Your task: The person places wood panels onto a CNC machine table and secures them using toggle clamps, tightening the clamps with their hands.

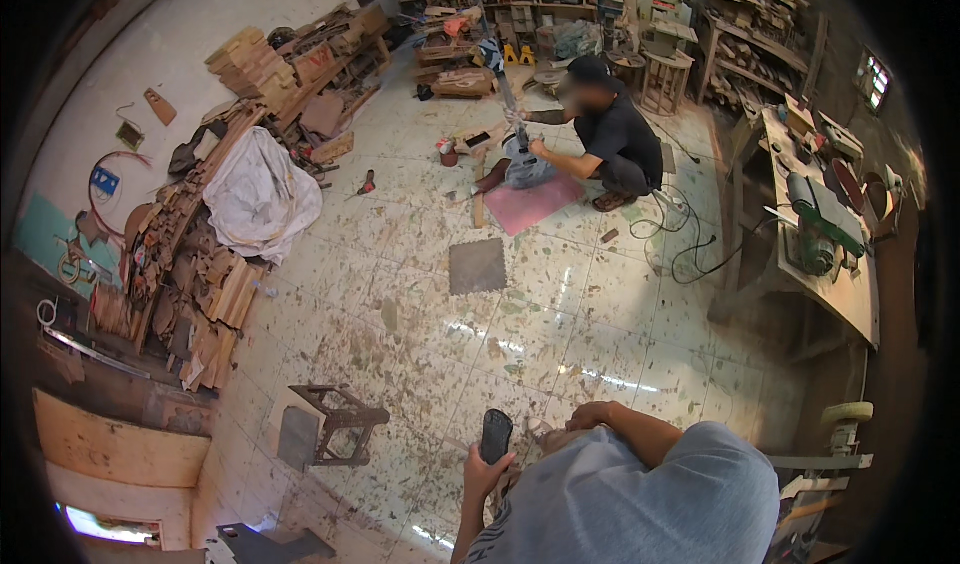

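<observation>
Black and oblong, a handheld object (497, 434) is gripped by the left hand (484, 471), close in front of the wearer's grey shirt (640, 494). The right hand (592, 416) is bent in near the body; its fingers are partly hidden, so whether anything is grasped cannot be told. To the left, a low brown stool (364, 418) is seen on the scrap-strewn tiled floor (625, 309). Farther ahead, a grey square mat (478, 267) is laid, and beyond it a crouching person (632, 134) in dark clothing is seen. At right, a green machine (832, 226) is carried by a tabletop (843, 299).
</observation>
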The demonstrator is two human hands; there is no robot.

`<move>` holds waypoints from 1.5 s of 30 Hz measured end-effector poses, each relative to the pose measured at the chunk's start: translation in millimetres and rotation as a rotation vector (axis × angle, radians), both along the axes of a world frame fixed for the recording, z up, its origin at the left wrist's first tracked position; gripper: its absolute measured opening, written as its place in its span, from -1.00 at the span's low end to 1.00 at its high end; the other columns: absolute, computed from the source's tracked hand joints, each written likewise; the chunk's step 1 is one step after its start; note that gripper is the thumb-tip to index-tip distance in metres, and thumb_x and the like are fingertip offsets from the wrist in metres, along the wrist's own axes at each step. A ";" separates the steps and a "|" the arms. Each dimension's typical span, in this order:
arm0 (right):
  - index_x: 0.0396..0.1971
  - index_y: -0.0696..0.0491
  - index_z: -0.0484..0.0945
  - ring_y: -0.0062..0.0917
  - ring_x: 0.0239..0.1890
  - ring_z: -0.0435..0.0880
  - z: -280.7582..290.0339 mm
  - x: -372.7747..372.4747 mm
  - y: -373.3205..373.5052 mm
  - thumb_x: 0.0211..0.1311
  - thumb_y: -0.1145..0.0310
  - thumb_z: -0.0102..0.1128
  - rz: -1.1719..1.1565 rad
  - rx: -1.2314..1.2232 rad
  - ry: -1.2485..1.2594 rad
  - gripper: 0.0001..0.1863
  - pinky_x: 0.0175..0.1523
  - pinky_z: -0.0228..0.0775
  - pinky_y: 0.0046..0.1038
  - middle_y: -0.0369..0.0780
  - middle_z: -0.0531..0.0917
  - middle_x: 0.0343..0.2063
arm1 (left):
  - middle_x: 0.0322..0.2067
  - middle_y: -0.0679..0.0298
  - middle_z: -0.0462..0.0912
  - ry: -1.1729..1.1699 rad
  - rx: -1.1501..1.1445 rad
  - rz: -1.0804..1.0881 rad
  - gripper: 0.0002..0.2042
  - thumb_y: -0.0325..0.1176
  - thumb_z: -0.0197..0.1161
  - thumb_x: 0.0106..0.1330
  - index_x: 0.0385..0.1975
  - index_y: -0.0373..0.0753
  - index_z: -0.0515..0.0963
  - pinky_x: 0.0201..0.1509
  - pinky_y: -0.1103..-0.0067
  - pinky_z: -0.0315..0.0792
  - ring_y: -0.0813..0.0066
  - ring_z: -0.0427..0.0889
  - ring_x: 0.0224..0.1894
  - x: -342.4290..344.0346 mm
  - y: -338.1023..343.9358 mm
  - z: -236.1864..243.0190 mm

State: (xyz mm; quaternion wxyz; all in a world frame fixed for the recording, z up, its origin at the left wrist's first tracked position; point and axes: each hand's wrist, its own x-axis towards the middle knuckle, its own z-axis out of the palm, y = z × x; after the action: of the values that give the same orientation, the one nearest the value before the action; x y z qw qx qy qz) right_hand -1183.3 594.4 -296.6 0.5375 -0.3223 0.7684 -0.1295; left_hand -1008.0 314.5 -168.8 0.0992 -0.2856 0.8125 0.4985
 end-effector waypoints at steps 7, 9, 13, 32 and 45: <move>-0.04 0.14 0.68 -0.04 0.16 0.57 -29.8 -4.7 6.9 0.38 -0.19 -0.15 -0.001 -0.045 -0.040 -0.32 0.25 0.34 -0.10 0.06 0.65 0.04 | -0.20 -0.06 0.70 -0.003 0.062 0.021 -0.19 0.13 0.57 -0.06 -0.01 -0.45 0.47 -0.10 0.33 0.55 0.11 0.72 -0.16 -9.2 -2.0 0.2; -0.05 0.15 0.68 -0.05 0.16 0.57 -36.6 0.6 8.9 0.37 -0.18 -0.15 0.016 -0.081 -0.018 -0.32 0.25 0.34 -0.11 0.05 0.66 0.04 | -0.21 -0.05 0.70 -0.022 0.061 0.005 -0.20 0.12 0.57 -0.06 -0.01 -0.45 0.47 -0.09 0.33 0.55 0.11 0.72 -0.17 -11.0 -0.9 5.1; -0.06 0.15 0.69 -0.05 0.16 0.57 -26.6 -3.9 4.6 0.36 -0.15 -0.14 -0.029 -0.005 -0.078 -0.34 0.25 0.33 -0.12 0.04 0.65 0.05 | -0.19 -0.03 0.70 -0.046 0.035 0.006 -0.19 0.13 0.57 -0.06 0.01 -0.44 0.47 -0.08 0.33 0.55 0.11 0.72 -0.15 -9.2 -1.5 4.5; 0.17 0.13 0.56 -0.08 0.09 0.61 44.6 -27.6 -13.8 0.45 -0.22 -0.19 -0.502 -0.174 -0.036 -0.28 0.24 0.40 -0.15 -0.01 0.64 0.09 | -0.30 -0.02 0.69 -0.314 0.062 0.248 -0.08 0.34 0.46 -0.09 -0.08 -0.57 0.55 -0.07 0.28 0.52 0.11 0.70 -0.16 75.7 -29.5 -120.5; 0.50 0.08 0.00 0.12 0.37 0.32 22.4 -8.9 8.1 0.41 -0.35 -0.25 -0.693 -0.147 0.123 -0.08 0.46 0.11 -0.13 0.25 0.39 0.27 | -0.42 0.09 0.64 -0.789 -0.005 0.437 -0.19 0.23 0.45 -0.03 -0.14 -0.56 0.56 -0.20 0.27 0.45 0.16 0.59 -0.41 148.5 -30.3 -103.2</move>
State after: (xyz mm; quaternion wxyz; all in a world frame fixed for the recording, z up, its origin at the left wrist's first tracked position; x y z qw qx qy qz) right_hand -1192.2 602.5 -274.2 0.3897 -0.0879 0.8517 -0.3393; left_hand -859.4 284.2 -272.0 0.2928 -0.6190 0.6344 0.3587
